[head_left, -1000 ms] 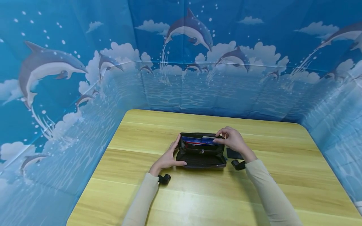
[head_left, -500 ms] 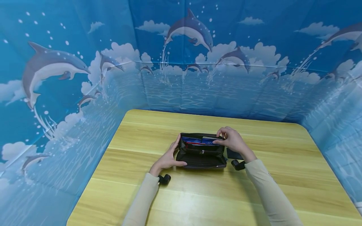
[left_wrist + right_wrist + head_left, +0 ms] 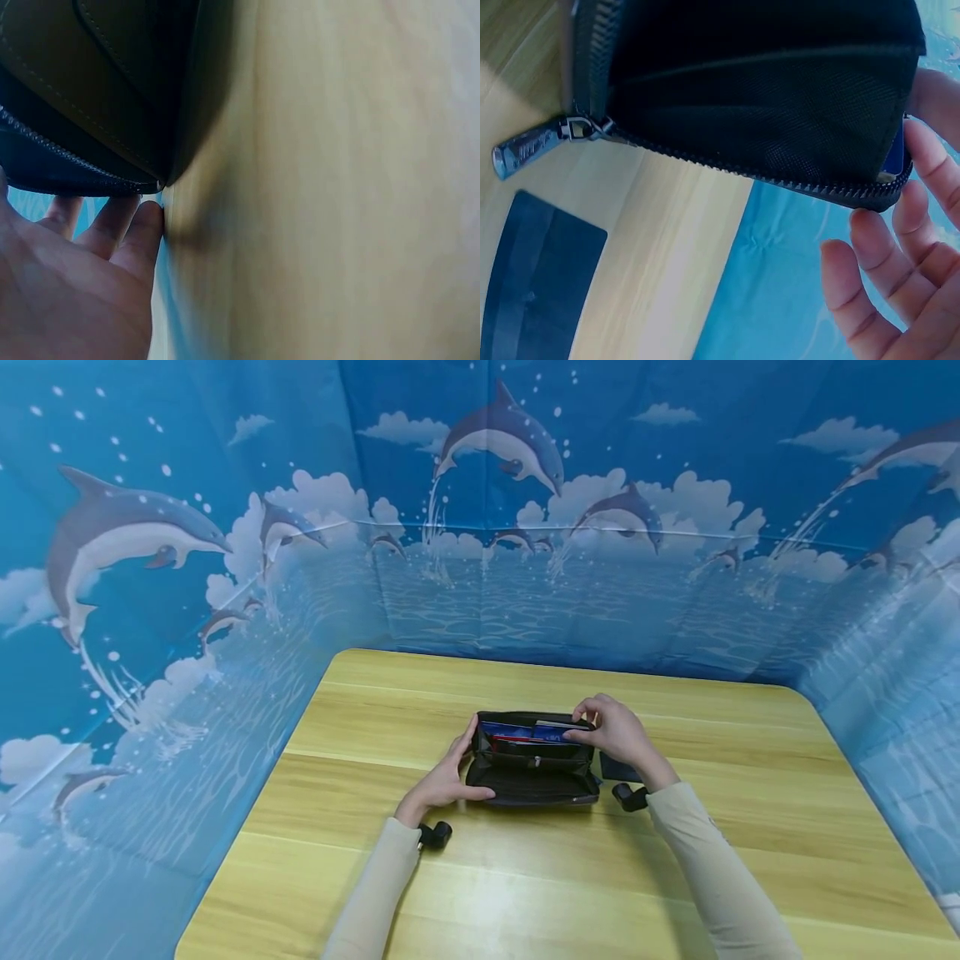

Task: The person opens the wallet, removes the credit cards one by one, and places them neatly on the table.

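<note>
Hands meet at an open black zip wallet (image 3: 532, 760) lying near the middle of the wooden surface (image 3: 525, 885). Compared with a second ago almost nothing has shifted: the wallet sits in the same place, and the card at its far edge appears slightly lower, so the card looks nearly seated in its slot. The left hand (image 3: 446, 777) holds the wallet's left end, thumb on the near flap and fingers behind the far wall, keeping it spread. The right hand (image 3: 617, 733) pinches a pale card (image 3: 557, 725) at the far compartment's top right. Inside that compartment stand blue cards (image 3: 513, 732) with a red edge showing; the near half looks dark and I cannot tell what it holds. A dark flat card (image 3: 540, 277) lies on the surface just right of the wallet, beside the metal zip pull (image 3: 529, 148).
</note>
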`<move>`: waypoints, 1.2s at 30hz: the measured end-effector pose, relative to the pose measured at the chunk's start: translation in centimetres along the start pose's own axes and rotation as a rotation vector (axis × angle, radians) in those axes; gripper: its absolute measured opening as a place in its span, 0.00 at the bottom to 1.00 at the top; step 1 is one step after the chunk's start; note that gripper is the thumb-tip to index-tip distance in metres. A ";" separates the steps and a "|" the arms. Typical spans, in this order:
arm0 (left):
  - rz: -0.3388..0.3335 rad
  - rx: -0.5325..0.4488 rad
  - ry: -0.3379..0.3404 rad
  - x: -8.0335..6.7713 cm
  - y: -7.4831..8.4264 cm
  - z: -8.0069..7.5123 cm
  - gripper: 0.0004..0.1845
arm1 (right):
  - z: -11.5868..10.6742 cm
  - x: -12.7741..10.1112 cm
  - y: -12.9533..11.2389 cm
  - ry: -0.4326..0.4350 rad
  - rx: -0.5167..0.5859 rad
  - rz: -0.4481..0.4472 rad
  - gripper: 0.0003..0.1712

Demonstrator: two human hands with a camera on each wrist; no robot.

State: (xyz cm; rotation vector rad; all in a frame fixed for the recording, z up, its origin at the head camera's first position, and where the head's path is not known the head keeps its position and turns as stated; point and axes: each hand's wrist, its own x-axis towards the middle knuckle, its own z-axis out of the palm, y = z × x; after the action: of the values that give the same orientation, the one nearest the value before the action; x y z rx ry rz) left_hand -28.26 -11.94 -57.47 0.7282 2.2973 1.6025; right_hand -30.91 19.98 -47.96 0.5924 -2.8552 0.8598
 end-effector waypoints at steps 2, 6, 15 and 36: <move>-0.004 -0.004 0.000 0.0 0.0 0.0 0.64 | 0.0 0.0 -0.1 0.003 -0.026 -0.005 0.12; 0.000 -0.013 0.000 0.0 0.0 -0.1 0.63 | 0.0 0.2 -0.1 0.002 -0.073 -0.006 0.11; 0.018 -0.007 0.003 0.1 0.0 -0.2 0.64 | -0.8 0.4 -0.8 -0.061 -0.099 -0.011 0.10; 0.005 0.010 -0.005 0.1 -0.1 -0.1 0.64 | -0.7 0.7 -1.2 -0.103 -0.106 0.083 0.06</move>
State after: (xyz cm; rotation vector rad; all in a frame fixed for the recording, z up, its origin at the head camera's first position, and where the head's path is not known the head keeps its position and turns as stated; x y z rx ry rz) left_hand -28.40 -12.01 -57.48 0.7394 2.3033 1.5908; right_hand -31.07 19.22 -46.64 0.5234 -3.0153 0.7032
